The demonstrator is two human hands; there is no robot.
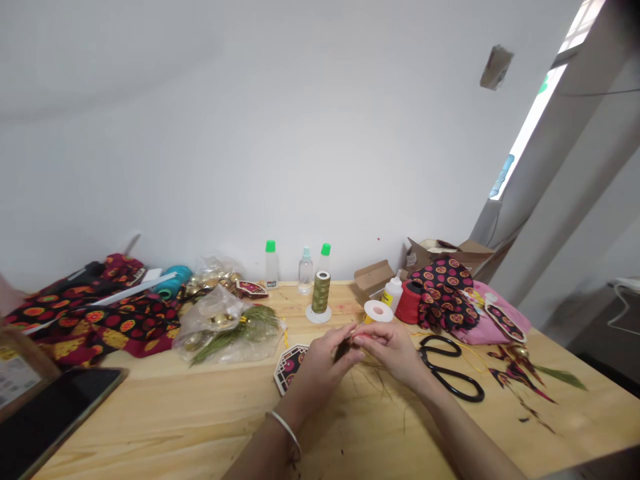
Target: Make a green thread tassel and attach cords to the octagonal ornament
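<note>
My left hand [320, 367] and my right hand [393, 350] meet over the table, fingertips pinched close together. Between them is a small dark piece with a touch of red, mostly hidden by the fingers. Fine olive-brown threads [383, 381] trail down from under my right fingers toward the wood. Partly behind my left wrist lies an octagonal lattice frame [287, 369] with patterned dark fabric in it. Just right of my right hand rest black-handled scissors [453, 388], their blades hidden. A spool of olive thread [321, 293] stands upright beyond my hands.
Behind are a white-rimmed spool [379, 311], glue bottle [393, 293], red thread cone [409, 303] and green-capped bottles [271, 263]. Patterned fabric [145, 323], a plastic bag [215, 320] and a phone [60, 417] lie left. Fabric scraps [523, 373] lie right.
</note>
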